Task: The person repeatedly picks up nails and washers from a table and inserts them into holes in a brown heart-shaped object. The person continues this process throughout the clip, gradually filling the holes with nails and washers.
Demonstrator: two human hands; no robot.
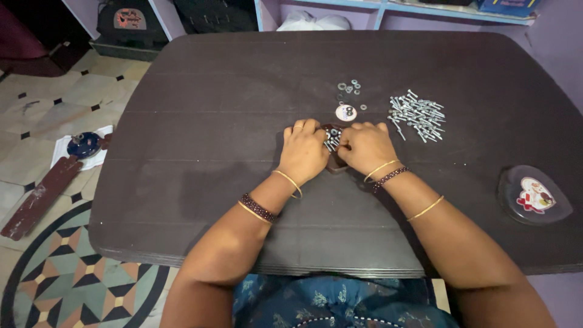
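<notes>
Steel screws and washers are bunched on a small dark-brown part [336, 159] at the middle of the worktop [200, 121], and both hands are on it. Left hand [303, 152] is curled over the part's left side, fingers folded down; whether it pinches anything is hidden. Right hand [366, 147] has its fingertips together on a small screw [333, 143] at the part's top edge.

Judgement on the step: left hand should pin the brown part flat so it can't skate, and the right should feed one fastener at a time, square to its hole. The pieces are tiny, so lift them rather than drag them.

Supplies:
- Loose pile of bolts [418, 115], just right of the hands, lying directly on the worktop, no tray.
- Scatter of washers [349, 88] beyond the hands.
- Small round pale lid or dish [345, 112] just past the part, holding a couple of dark ring-shaped bits; can't tell what kind.
- Dark heart-shaped container [533, 195], far right edge, lid on, contents not visible.
</notes>
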